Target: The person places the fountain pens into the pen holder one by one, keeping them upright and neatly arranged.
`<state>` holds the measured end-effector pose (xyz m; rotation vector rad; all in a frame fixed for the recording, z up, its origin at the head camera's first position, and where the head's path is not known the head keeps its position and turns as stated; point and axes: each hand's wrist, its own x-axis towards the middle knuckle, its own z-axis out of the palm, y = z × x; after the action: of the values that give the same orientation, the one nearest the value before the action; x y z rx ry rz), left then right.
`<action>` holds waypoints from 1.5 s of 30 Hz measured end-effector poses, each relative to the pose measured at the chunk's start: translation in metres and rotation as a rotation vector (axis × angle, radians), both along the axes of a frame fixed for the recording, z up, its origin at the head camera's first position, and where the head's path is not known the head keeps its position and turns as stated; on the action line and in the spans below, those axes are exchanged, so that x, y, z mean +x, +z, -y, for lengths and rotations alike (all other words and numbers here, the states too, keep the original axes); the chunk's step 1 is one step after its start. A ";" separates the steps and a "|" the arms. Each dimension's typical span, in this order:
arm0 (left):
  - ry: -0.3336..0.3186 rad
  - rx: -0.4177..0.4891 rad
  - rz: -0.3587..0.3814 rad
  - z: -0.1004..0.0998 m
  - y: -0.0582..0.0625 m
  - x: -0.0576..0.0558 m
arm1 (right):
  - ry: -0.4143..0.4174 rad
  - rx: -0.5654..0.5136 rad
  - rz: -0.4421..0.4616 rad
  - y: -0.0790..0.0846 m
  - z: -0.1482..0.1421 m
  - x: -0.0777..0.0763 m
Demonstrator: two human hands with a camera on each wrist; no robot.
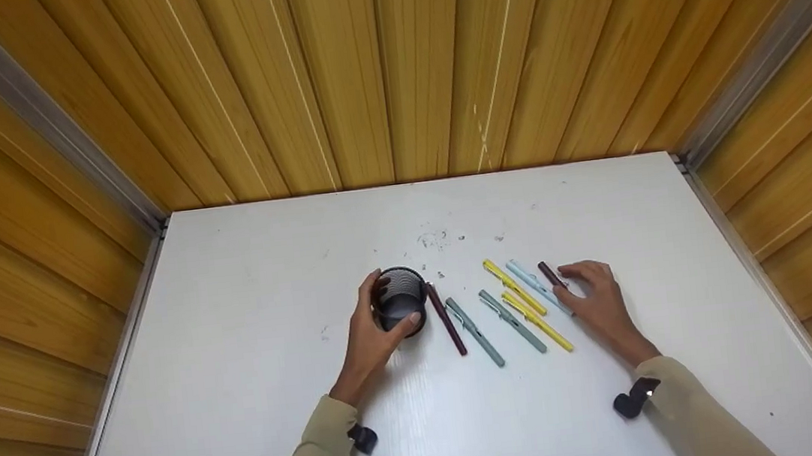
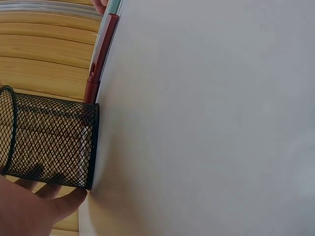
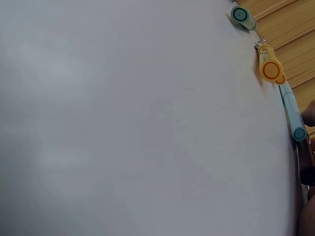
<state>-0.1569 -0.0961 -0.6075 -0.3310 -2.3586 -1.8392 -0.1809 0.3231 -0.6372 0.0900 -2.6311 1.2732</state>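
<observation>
My left hand [image 1: 380, 336] holds a black mesh pen cup [image 1: 404, 300], thumb at the near rim and fingers round its left side. It stands upright on the white table, and no pens show inside. At the right, my right hand [image 1: 602, 302] has its thumb and fingers curled about a dark maroon pen [image 1: 550, 273]; the pen's near part is hidden in the head view. In the right wrist view this dark pen [image 3: 306, 169] lies low at the table, between thumb and fingers. A light blue pen [image 1: 528, 275] lies just left of it, partly under the hand.
Two yellow pens [image 1: 514, 286], two grey-green pens [image 1: 476, 332] and another maroon pen [image 1: 447, 318] lie between the hands, the maroon one right beside the cup. Dark marks [image 1: 433, 239] spot the white table [image 1: 261, 288]. Wood-look panels [image 1: 389, 71] wall three sides.
</observation>
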 end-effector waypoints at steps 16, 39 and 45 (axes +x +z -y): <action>-0.032 0.030 0.053 0.001 0.001 0.000 | -0.016 0.034 -0.012 -0.001 0.003 -0.002; -0.068 0.103 0.127 0.007 0.000 0.001 | -0.070 0.002 0.137 0.014 0.009 -0.005; -0.088 0.113 0.130 0.007 0.000 0.000 | -0.064 -0.006 0.152 0.020 0.009 0.001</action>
<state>-0.1572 -0.1035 -0.6075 -0.3160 -2.3439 -2.0849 -0.1799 0.3136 -0.6176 -0.0957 -2.7318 1.3157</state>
